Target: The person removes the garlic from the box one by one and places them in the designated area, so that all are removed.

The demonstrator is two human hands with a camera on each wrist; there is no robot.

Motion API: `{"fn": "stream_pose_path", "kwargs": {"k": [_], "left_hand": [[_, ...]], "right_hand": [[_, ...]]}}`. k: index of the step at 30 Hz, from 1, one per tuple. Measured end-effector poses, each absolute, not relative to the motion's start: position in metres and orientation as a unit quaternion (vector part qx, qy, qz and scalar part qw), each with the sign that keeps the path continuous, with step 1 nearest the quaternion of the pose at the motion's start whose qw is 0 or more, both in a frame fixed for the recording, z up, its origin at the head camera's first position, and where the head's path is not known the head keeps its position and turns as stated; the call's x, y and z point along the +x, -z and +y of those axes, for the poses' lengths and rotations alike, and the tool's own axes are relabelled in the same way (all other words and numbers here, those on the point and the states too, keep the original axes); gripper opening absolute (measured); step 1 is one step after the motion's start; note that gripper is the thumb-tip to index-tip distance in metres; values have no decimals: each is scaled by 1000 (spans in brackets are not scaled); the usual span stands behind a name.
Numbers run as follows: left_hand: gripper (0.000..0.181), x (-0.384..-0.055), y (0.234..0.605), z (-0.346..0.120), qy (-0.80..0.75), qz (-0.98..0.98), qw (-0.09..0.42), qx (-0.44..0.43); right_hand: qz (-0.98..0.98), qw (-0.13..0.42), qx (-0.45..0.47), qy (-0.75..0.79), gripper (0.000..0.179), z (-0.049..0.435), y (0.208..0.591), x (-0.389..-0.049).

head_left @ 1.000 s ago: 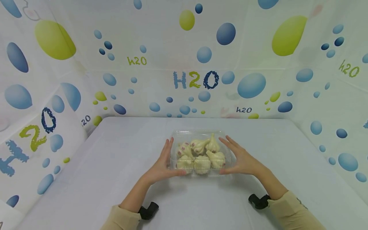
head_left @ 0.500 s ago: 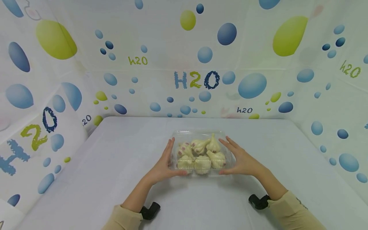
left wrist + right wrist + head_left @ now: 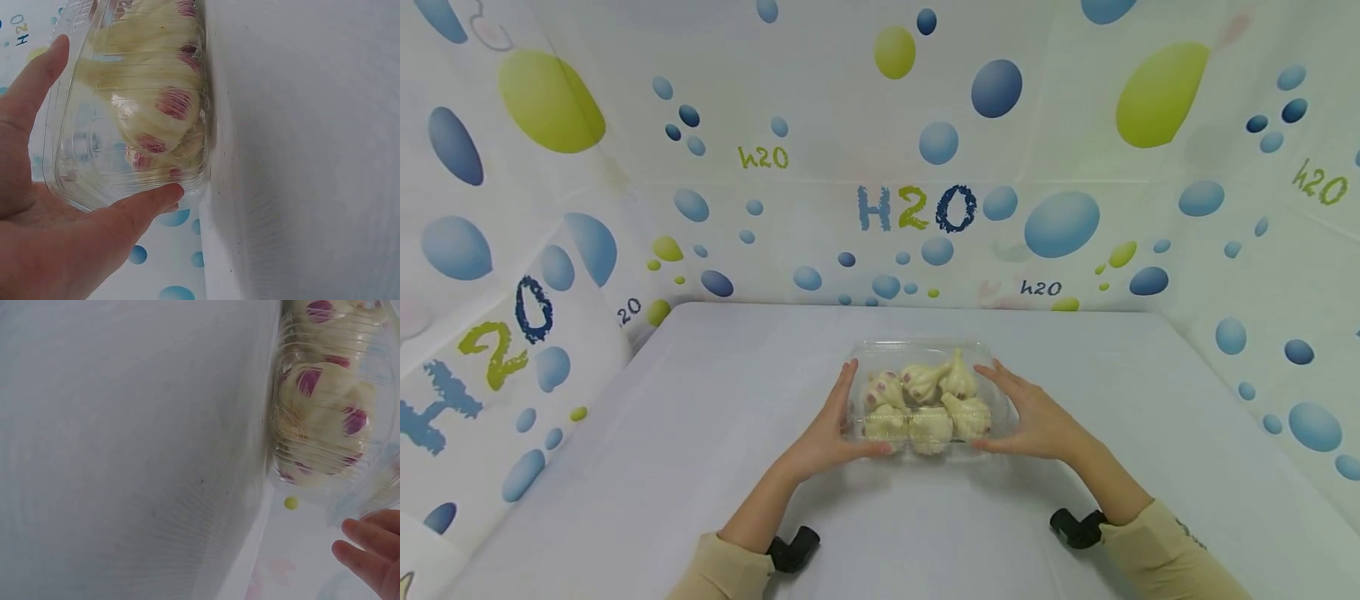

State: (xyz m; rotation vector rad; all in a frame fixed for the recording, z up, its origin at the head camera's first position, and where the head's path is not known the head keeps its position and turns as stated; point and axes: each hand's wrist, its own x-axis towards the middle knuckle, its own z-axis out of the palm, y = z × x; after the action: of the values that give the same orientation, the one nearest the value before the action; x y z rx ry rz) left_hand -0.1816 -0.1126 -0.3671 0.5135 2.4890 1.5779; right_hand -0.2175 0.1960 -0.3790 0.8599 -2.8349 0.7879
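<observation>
A clear plastic clamshell box (image 3: 867, 353) rests on the white table, its lid lying over several pale garlic bulbs (image 3: 929, 432) with purple patches. My left hand (image 3: 827, 437) holds the box's left end, thumb along the front side and fingers along the back left. At the right end, my right hand (image 3: 1037, 421) holds it likewise, thumb near the front corner and fingers near the back one. Ribbed box walls and purple-marked garlic (image 3: 159, 103) fill the upper left wrist view. In the right wrist view, fingertips (image 3: 369, 544) show close to the lid's edge.
A white cloth covers the table (image 3: 737, 367). Behind it and along both sides hangs a white curtain (image 3: 820, 92) printed with blue and green drops and "H2O". Black wrist-worn mounts (image 3: 794, 550) sit under both beige sleeves (image 3: 726, 567).
The whole head view shifts very slightly rightward. Both hands keep their places at the box, and the box and garlic stay put on the table.
</observation>
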Motion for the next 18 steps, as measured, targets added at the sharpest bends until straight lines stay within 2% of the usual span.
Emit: {"fn": "stream_pose_path", "kwargs": {"k": [6, 9, 18], "left_hand": [[114, -189, 381, -114, -524, 830, 54, 184], [112, -186, 377, -113, -531, 825, 57, 185], [107, -199, 399, -119, -519, 828, 53, 206]], "right_hand": [[-912, 61, 296, -276, 91, 197, 379, -218], [-909, 73, 299, -282, 88, 198, 379, -218], [-893, 108, 317, -300, 81, 198, 379, -220]]}}
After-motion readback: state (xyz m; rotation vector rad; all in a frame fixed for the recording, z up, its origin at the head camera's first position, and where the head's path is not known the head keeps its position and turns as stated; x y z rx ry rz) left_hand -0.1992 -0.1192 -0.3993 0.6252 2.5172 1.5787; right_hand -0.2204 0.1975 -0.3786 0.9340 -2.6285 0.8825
